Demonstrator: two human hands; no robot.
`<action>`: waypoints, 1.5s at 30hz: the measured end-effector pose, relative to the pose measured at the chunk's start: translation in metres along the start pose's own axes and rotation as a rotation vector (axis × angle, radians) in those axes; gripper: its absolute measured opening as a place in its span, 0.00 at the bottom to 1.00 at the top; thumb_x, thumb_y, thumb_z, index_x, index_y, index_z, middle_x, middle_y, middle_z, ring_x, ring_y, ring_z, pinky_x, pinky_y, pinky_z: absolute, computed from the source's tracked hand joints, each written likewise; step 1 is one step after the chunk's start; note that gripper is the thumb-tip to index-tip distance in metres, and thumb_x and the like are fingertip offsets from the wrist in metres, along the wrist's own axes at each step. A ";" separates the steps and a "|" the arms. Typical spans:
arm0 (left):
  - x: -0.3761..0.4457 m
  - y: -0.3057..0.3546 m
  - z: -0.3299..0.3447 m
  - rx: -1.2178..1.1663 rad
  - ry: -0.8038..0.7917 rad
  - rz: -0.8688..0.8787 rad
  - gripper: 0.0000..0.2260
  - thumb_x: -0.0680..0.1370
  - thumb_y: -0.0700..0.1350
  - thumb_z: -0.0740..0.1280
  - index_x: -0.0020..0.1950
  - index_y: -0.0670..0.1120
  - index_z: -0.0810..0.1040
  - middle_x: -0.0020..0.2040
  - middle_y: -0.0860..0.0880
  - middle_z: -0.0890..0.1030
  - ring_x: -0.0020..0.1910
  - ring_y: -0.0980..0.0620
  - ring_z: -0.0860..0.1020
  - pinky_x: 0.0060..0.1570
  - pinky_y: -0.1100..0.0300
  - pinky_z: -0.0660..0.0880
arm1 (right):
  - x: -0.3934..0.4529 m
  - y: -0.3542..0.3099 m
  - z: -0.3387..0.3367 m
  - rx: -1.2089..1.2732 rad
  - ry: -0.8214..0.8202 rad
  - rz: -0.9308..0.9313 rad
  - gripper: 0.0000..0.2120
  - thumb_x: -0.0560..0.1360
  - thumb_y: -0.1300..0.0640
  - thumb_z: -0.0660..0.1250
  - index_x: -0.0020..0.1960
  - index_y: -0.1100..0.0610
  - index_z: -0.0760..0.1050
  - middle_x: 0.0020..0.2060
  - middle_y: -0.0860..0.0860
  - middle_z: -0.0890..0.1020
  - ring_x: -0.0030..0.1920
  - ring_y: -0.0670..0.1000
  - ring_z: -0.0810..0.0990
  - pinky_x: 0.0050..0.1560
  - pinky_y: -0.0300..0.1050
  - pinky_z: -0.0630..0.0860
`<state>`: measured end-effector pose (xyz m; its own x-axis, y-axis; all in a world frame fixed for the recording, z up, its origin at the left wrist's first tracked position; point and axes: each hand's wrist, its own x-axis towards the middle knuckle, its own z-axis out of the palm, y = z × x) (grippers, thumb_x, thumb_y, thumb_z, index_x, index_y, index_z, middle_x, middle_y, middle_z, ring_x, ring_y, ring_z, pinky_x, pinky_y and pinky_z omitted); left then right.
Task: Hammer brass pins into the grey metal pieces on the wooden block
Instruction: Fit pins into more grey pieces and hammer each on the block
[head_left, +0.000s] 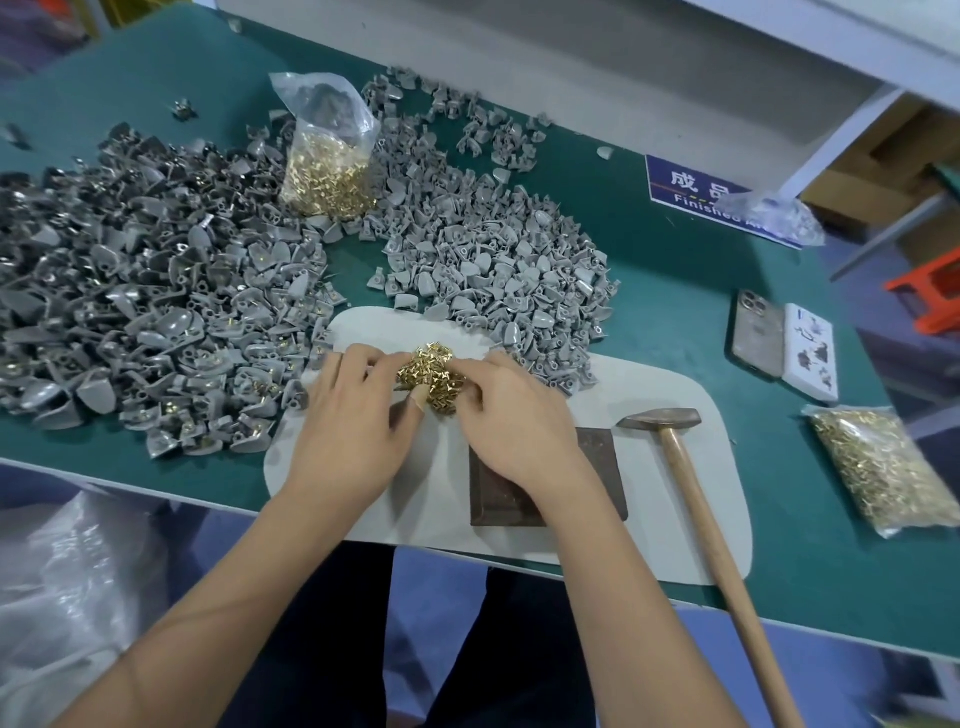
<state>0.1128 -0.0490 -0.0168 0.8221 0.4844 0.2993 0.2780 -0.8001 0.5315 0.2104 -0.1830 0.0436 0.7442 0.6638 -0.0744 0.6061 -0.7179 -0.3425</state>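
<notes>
Both hands, left hand (350, 415) and right hand (511, 415), are curling fingers around a small pile of shiny brass pins (431, 374) on the pale grey mat (660, 499).

Hammer (696, 483) right of block (597, 457) (on mat (675, 519)), pins (431, 374) behind

Even, bright overhead light; shadows soft and short under both forearms. Mild glare on the clear plastic bag (67, 587) at lower left and glints across the brass pins (430, 376). Wide-angle bowing bends the table edge (156, 486). Centre fairly sharp; corners smeared, blue sign (696, 189) lettering soft.
</notes>
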 end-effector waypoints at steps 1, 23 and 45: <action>0.000 0.000 0.000 -0.006 -0.005 0.013 0.18 0.79 0.51 0.67 0.66 0.45 0.77 0.55 0.45 0.73 0.58 0.43 0.69 0.57 0.50 0.67 | 0.001 0.001 0.000 0.044 0.000 0.025 0.19 0.78 0.50 0.61 0.67 0.39 0.77 0.54 0.43 0.80 0.54 0.51 0.81 0.51 0.50 0.78; 0.000 0.003 -0.001 -0.040 -0.028 0.024 0.17 0.78 0.48 0.70 0.66 0.44 0.78 0.54 0.45 0.75 0.57 0.43 0.71 0.58 0.50 0.69 | 0.010 0.002 0.004 0.184 -0.003 0.134 0.05 0.70 0.50 0.70 0.44 0.41 0.82 0.35 0.35 0.81 0.44 0.41 0.81 0.42 0.39 0.75; 0.010 0.021 -0.008 -0.101 -0.069 0.121 0.19 0.78 0.57 0.69 0.67 0.52 0.77 0.59 0.54 0.75 0.64 0.50 0.68 0.64 0.52 0.68 | -0.007 0.020 -0.006 1.147 0.795 0.264 0.04 0.79 0.58 0.71 0.52 0.50 0.81 0.43 0.51 0.84 0.42 0.52 0.82 0.34 0.47 0.79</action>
<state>0.1231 -0.0580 0.0032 0.8798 0.3580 0.3128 0.1261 -0.8101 0.5726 0.2193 -0.2028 0.0433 0.9879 -0.0295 0.1519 0.1526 0.0202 -0.9881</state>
